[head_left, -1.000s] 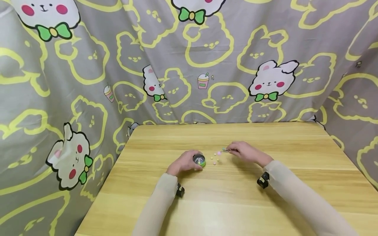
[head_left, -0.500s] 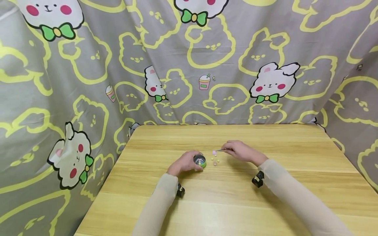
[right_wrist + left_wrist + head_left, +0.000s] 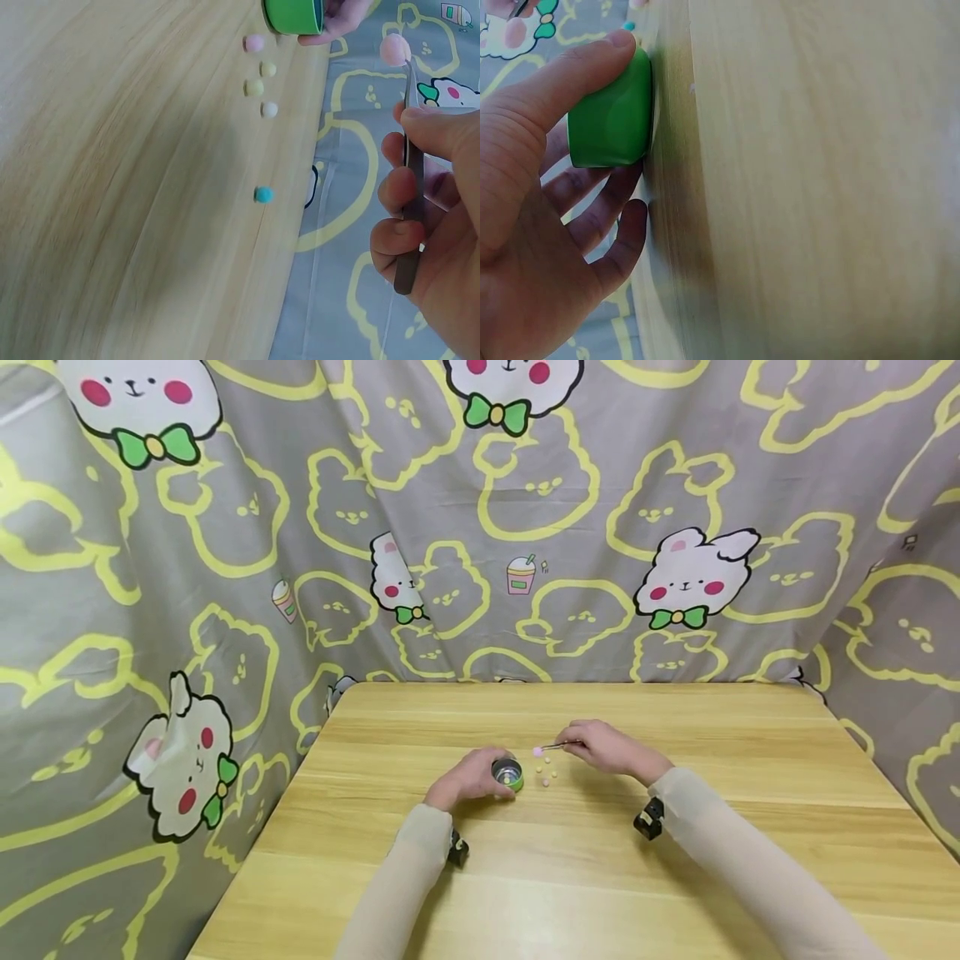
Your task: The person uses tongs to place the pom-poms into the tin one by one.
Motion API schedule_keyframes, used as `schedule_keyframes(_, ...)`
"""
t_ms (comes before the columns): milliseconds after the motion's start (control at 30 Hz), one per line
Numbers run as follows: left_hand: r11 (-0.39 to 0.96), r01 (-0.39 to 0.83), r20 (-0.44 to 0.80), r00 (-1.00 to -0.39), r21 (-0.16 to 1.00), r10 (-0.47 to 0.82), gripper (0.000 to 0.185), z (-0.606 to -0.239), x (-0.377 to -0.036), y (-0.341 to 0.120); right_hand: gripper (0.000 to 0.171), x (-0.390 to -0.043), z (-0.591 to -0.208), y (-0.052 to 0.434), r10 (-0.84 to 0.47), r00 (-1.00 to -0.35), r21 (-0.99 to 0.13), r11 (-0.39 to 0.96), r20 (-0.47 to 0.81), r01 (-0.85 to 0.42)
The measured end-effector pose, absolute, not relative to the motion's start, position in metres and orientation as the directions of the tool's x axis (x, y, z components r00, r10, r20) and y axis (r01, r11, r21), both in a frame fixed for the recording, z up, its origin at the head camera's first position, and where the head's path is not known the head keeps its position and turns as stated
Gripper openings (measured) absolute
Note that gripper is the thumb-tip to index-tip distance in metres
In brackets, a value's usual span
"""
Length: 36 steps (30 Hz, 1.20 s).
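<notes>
In the head view my left hand (image 3: pixel 472 775) holds a small green cup (image 3: pixel 611 112) with a metal inside, thumb on one side and fingers on the other. The cup stands upright on the table, and a small yellowish spot shows inside it. Tweezers (image 3: pixel 410 195) are gripped in my right hand (image 3: pixel 442 172). Their tips pinch a fuzzy pink ball (image 3: pixel 394 49), raised above the table just right of the cup. Below it lie small loose balls: a pink one (image 3: pixel 255 43), two yellow ones (image 3: pixel 254 88), a white one (image 3: pixel 269 109) and a teal one (image 3: pixel 263 195).
The wooden table (image 3: pixel 600 877) reaches back to a grey patterned curtain (image 3: pixel 570 510), which also hangs along the left and right sides. A black wrist camera (image 3: pixel 649 819) sits at my right cuff, another camera (image 3: pixel 458 847) at the left.
My right hand has moved left with the tweezers, bringing the pink ball from over the loose balls to nearer the cup. The left hand and cup have stayed in place.
</notes>
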<state>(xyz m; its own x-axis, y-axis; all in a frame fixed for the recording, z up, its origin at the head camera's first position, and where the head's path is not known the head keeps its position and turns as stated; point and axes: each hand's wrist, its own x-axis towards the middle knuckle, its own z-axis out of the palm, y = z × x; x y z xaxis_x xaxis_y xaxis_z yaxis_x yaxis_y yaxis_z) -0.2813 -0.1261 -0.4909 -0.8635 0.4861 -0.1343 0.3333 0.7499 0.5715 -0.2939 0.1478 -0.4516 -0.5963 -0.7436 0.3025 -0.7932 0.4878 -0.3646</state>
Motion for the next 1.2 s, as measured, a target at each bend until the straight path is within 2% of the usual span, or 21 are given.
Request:
schedule_keyframes(733,0.755,0.334,-0.137,-0.864,0.565,0.485,0.058,-0.493,-0.278,-0.126,0.014,-0.291,-0.453,0.130,-0.759,-0.579,-0.371,0.467,0.297,-0.803)
schedule_keyframes(1000,0.751,0.347,-0.122,-0.863,0.561,0.490,0.056,-0.490,-0.278,-0.126,0.015,-0.291,-0.452,0.124,-0.774,-0.553,-0.357,0.445,0.308,-0.821)
schedule_keyframes(1200,0.762,0.337,-0.133,-0.867,0.553,0.480,0.060,-0.489,-0.280,-0.126,0.014,-0.292,-0.452,0.118,-0.775,-0.559,-0.365,0.449,0.296,-0.816)
